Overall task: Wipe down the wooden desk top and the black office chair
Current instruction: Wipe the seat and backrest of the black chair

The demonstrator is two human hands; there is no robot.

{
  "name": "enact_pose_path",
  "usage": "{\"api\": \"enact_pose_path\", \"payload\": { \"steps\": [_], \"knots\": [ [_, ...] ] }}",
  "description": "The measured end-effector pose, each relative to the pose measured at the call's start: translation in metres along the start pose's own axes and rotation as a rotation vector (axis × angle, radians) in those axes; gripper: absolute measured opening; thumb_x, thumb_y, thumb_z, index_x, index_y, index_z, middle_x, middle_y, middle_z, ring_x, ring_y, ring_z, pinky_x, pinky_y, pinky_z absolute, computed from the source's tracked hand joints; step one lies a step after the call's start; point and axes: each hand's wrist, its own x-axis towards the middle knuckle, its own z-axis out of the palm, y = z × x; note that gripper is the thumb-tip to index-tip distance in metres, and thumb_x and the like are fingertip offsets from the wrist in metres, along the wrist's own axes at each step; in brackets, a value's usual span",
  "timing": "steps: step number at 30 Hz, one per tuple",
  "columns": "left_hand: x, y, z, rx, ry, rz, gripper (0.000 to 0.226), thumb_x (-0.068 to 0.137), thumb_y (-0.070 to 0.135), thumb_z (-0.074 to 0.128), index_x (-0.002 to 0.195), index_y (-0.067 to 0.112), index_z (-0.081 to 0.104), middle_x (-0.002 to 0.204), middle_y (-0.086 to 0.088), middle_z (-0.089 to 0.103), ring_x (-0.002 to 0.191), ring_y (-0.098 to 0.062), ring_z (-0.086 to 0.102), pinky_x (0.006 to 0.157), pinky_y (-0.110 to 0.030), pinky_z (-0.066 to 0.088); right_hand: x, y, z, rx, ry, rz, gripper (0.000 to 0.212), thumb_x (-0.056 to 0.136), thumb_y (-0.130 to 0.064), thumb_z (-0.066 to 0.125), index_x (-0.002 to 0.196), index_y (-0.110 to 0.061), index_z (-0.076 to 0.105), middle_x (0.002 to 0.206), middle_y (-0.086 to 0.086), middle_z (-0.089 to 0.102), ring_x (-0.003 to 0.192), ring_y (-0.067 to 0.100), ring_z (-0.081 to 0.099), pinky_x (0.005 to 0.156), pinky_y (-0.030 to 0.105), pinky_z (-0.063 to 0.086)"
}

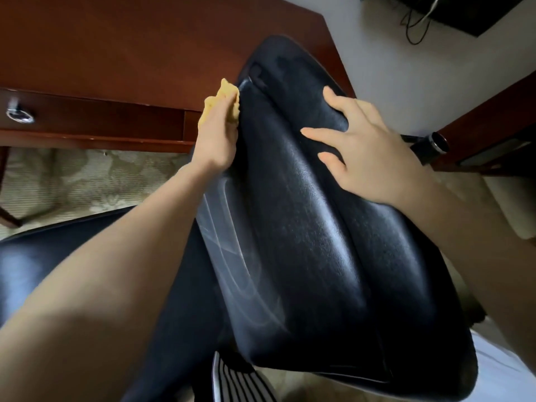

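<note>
The black chair (304, 227) fills the middle of the frame, its padded back running from the upper centre down to the lower right. Part of its seat shows at the lower left. The left hand (216, 137), reaching in from the lower left, grips a bunched yellow cloth (223, 95). The fingers close round it, and the cloth sticks out above the knuckles and along the side of the hand. The cloth is pressed against the left edge of the chair back, near its top, so the chair lies just to the right of this grip. The right hand (368, 153) comes in from the right and lies flat on the upper part of the back, fingers spread and nearly straight, holding nothing. Pale curved streaks mark the chair's left flank below the left wrist. The desk (130, 39), of reddish wood, fills the upper left behind the chair, and the chair's top overlaps its right end. Under the desk top is a drawer (101, 120) with a metal ring pull (20, 115). Patterned carpet (72, 178) shows below the desk at the left. An armrest (429, 146) with a chrome ring pokes out behind the right hand. Cables (412, 21) hang against the pale wall (391, 68) at the upper right. Striped fabric (240, 381) sits at the bottom edge.
</note>
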Motion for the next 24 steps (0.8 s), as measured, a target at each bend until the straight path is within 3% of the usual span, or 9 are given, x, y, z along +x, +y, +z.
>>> {"api": "enact_pose_path", "payload": {
  "steps": [2, 4, 7, 13, 18, 24],
  "knots": [
    [0.002, 0.002, -0.002, -0.043, 0.052, -0.011, 0.047, 0.093, -0.003, 0.040, 0.138, 0.007, 0.041, 0.124, 0.014, 0.047, 0.107, 0.003, 0.040, 0.096, -0.008, 0.024, 0.000, 0.000, 0.000, -0.003, 0.014, 0.003, 0.040, 0.094, -0.024, 0.053, 0.134, -0.025, 0.054, 0.155, 0.008, 0.023, 0.136, 0.035, 0.027, 0.088, 0.050, 0.049],
    [-0.009, 0.004, 0.000, -0.092, 0.043, -0.050, 0.052, 0.092, -0.004, 0.036, 0.141, 0.013, 0.040, 0.128, 0.024, 0.042, 0.117, 0.010, 0.037, 0.105, -0.008, 0.020, -0.001, 0.000, 0.000, -0.007, 0.026, 0.008, 0.040, 0.093, -0.023, 0.054, 0.133, -0.026, 0.055, 0.155, 0.008, 0.024, 0.136, 0.035, 0.028, 0.085, 0.048, 0.049],
    [-0.048, 0.006, 0.013, -0.110, -0.023, -0.119, 0.055, 0.093, -0.003, 0.043, 0.143, 0.018, 0.038, 0.149, -0.001, 0.039, 0.139, -0.017, 0.032, 0.111, -0.018, 0.020, -0.002, 0.001, 0.002, -0.029, 0.016, 0.011, 0.041, 0.093, -0.024, 0.053, 0.134, -0.027, 0.053, 0.155, 0.008, 0.023, 0.136, 0.035, 0.027, 0.087, 0.050, 0.047],
    [-0.138, 0.029, 0.031, -0.243, -0.119, -0.066, 0.059, 0.090, -0.011, 0.045, 0.142, 0.017, 0.039, 0.152, 0.001, 0.029, 0.142, -0.015, 0.024, 0.113, -0.013, 0.016, -0.007, 0.000, 0.002, -0.030, 0.014, 0.031, 0.042, 0.093, -0.025, 0.053, 0.134, -0.028, 0.053, 0.155, 0.006, 0.022, 0.133, 0.036, 0.029, 0.086, 0.050, 0.047],
    [-0.186, 0.039, 0.032, -0.258, -0.214, 0.027, 0.063, 0.091, -0.011, 0.046, 0.141, 0.024, 0.030, 0.152, 0.001, 0.025, 0.142, -0.008, 0.017, 0.119, -0.031, 0.012, -0.010, -0.002, 0.001, -0.024, 0.013, 0.058, 0.041, 0.092, -0.024, 0.054, 0.133, -0.028, 0.053, 0.154, 0.005, 0.023, 0.132, 0.036, 0.029, 0.088, 0.053, 0.045],
    [-0.253, 0.053, 0.035, -0.293, -0.332, 0.075, 0.063, 0.092, -0.007, 0.048, 0.144, 0.024, 0.029, 0.155, 0.000, 0.024, 0.145, -0.022, 0.016, 0.119, -0.040, 0.015, -0.012, -0.005, -0.001, -0.030, -0.013, 0.076, 0.041, 0.092, -0.025, 0.052, 0.133, -0.031, 0.052, 0.155, 0.004, 0.021, 0.133, 0.036, 0.028, 0.091, 0.052, 0.042]
  ]
}}
